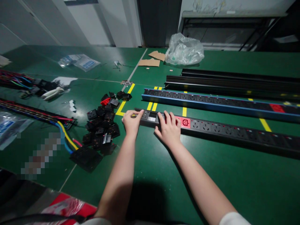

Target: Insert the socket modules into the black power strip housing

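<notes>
**Seating a Socket Module at the Strip End**

I am reading the bench from left to right. The wire bundle (63,131) is lying at nine o'clock of the loose socket modules (103,125). These are piled just beside the left hand (131,122), at its nine o'clock. That hand is curling its fingers over the left end of the power strip (234,129), clamping it. The right hand (169,128), at three o'clock of the left, is lying nearly flat. Its fingers are spread on the strip's top face beside the red socket (185,122), gripping nothing. The strip is resting on the green table (234,187), running toward three o'clock. I am judging that bracing the end and pressing straight down is giving the cleanest seating, and that tilting risks jamming.
</notes>
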`<control>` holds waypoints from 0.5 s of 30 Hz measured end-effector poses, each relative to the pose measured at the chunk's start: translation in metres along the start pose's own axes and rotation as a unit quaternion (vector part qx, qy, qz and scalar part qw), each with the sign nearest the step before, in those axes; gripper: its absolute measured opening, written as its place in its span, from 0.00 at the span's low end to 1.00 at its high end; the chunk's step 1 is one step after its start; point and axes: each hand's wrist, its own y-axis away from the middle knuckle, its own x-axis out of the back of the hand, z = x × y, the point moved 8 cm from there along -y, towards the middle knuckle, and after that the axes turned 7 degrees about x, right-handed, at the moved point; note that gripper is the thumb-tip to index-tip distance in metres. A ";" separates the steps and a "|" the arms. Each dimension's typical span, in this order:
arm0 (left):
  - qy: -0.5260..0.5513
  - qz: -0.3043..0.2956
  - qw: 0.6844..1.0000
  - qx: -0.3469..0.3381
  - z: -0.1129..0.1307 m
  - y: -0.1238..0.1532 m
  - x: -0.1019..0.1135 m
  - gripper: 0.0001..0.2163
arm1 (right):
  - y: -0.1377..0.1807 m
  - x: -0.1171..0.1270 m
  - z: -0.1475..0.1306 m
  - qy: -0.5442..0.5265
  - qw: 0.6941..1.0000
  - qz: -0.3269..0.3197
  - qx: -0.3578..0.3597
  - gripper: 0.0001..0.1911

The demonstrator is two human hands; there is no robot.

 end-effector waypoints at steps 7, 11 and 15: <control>-0.088 -0.025 0.957 -0.274 0.056 0.034 -0.007 0.11 | -0.001 0.005 -0.002 -0.001 1.000 -0.001 -0.008 0.33; -0.069 0.026 0.972 -0.221 0.047 0.028 -0.001 0.15 | -0.006 0.009 -0.007 0.003 1.000 -0.022 0.006 0.33; -0.046 0.053 0.991 -0.112 0.026 0.009 0.010 0.19 | -0.013 0.005 -0.014 0.002 0.998 -0.056 0.033 0.34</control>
